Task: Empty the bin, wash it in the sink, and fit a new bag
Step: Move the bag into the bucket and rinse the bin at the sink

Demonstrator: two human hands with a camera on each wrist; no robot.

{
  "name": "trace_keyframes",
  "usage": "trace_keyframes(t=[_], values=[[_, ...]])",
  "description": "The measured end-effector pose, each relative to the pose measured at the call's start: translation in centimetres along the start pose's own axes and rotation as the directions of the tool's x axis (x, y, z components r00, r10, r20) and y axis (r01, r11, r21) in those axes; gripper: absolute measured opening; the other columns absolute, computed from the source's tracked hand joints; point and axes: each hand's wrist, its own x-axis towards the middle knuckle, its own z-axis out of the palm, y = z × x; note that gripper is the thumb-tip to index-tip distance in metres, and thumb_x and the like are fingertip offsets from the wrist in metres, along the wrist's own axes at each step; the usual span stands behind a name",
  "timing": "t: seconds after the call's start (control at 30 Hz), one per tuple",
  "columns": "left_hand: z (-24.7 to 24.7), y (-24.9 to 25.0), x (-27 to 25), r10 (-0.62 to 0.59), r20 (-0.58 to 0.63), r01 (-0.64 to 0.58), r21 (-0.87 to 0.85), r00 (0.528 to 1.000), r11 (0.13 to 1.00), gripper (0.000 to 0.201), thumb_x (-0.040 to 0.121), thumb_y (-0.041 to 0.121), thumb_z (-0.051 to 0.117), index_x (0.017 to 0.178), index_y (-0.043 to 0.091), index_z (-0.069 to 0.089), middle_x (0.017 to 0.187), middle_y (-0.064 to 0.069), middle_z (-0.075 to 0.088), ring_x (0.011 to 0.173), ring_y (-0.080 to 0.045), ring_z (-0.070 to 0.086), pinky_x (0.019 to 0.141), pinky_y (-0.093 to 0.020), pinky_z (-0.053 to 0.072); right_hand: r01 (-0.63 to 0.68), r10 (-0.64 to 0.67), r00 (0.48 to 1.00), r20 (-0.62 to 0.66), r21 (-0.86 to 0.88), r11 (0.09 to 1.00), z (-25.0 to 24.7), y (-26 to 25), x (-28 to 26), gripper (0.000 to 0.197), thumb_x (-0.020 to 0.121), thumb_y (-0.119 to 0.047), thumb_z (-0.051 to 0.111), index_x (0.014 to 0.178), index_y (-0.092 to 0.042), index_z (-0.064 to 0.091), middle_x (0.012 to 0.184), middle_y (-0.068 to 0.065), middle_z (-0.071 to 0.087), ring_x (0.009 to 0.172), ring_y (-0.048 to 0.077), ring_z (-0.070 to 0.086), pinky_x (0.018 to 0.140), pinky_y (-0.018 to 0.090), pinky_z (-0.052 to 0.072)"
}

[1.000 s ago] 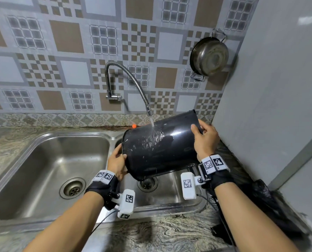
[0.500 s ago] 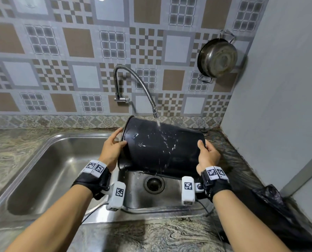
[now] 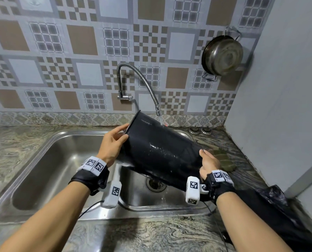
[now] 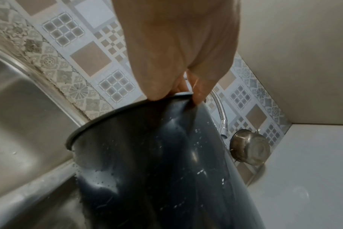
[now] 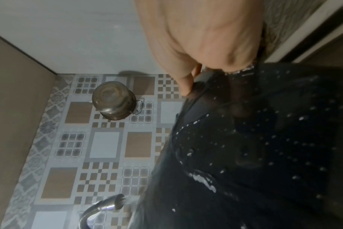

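The black bin (image 3: 162, 153) is held on its side over the right basin of the steel sink (image 3: 47, 155), its rim up and to the left. Water from the flexible tap (image 3: 158, 111) runs onto its wet wall and drips toward the drain (image 3: 156, 184). My left hand (image 3: 113, 142) grips the rim (image 4: 127, 108), thumb on the outer wall and fingers over the edge. My right hand (image 3: 207, 164) grips the base end of the bin (image 5: 245, 139), fingers curled round its edge. The bin's inside is hidden from the head view.
A crumpled black bag (image 3: 271, 211) lies on the marble counter at the right. A steel pot (image 3: 222, 55) hangs on the tiled wall. A green scrub pad (image 3: 224, 159) lies behind my right hand. The grey side wall stands close on the right.
The bin has tipped: its rim end rose to the left while its base end dropped to the right. Both hands kept their hold, and water keeps running on it.
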Motion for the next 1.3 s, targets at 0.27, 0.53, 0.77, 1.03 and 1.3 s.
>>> trace_keyframes(t=[0.27, 0.53, 0.77, 1.03, 1.3], values=[[2.4, -1.8, 0.7, -0.066, -0.281, 0.020, -0.163, 0.957, 0.986, 0.035, 0.092, -0.007, 0.056, 0.124, 0.005, 0.063, 0.068, 0.007, 0.074, 0.063, -0.002, 0.067, 0.062, -0.014, 0.054, 0.255, -0.209, 0.963, 0.173, -0.320, 0.912, -0.7, 0.4, 0.9, 0.039, 0.093, -0.036, 0.063, 0.128, -0.017, 0.063, 0.128, 0.000, 0.065, 0.119, 0.019, 0.060, 0.106, 0.043, 0.047], [3.4, -3.4, 1.7, -0.272, -0.378, 0.109, -0.399, 0.885, 0.911, 0.033, 0.091, -0.009, 0.056, 0.122, 0.002, 0.062, 0.075, -0.006, 0.067, 0.064, -0.014, 0.063, 0.071, -0.029, 0.055, 0.550, -0.514, 0.834, 0.199, -0.357, 0.755, -1.6, -2.4, -1.1, 0.034, 0.092, -0.038, 0.063, 0.124, -0.026, 0.065, 0.123, -0.002, 0.066, 0.112, 0.014, 0.061, 0.101, 0.036, 0.050], [3.8, -5.9, 1.4, -0.465, -0.300, 0.272, -0.509, 0.833, 0.816, 0.009, 0.093, 0.000, 0.058, 0.090, 0.005, 0.065, 0.081, -0.011, 0.067, 0.063, -0.015, 0.066, 0.060, -0.026, 0.056, 0.650, -0.602, 0.758, 0.253, -0.381, 0.658, 0.0, -6.2, -1.3, 0.032, 0.092, -0.027, 0.065, 0.123, -0.023, 0.067, 0.120, 0.002, 0.068, 0.110, 0.019, 0.063, 0.099, 0.042, 0.052], [6.0, -7.9, 0.2, -0.603, -0.218, 0.508, -0.367, 0.767, 0.779, 0.036, 0.090, -0.018, 0.036, 0.112, -0.006, 0.062, 0.097, -0.014, 0.071, 0.072, -0.021, 0.066, 0.069, -0.029, 0.054, 0.749, -0.704, 0.636, 0.317, -0.472, 0.464, 2.1, -9.1, -3.2, 0.036, 0.093, -0.019, 0.064, 0.129, -0.015, 0.065, 0.122, 0.012, 0.060, 0.109, 0.025, 0.059, 0.093, 0.025, 0.044], [5.9, -8.6, -1.0, -0.638, -0.174, 0.572, -0.314, 0.750, 0.758, 0.037, 0.100, 0.003, 0.037, 0.120, 0.023, 0.061, 0.062, -0.003, 0.062, 0.039, -0.011, 0.039, 0.047, -0.021, 0.043, 0.775, -0.741, 0.604, 0.294, -0.430, 0.462, 2.5, -8.6, -3.7, 0.033, 0.091, -0.017, 0.066, 0.124, -0.014, 0.068, 0.119, 0.009, 0.061, 0.104, 0.021, 0.060, 0.089, 0.026, 0.047]])
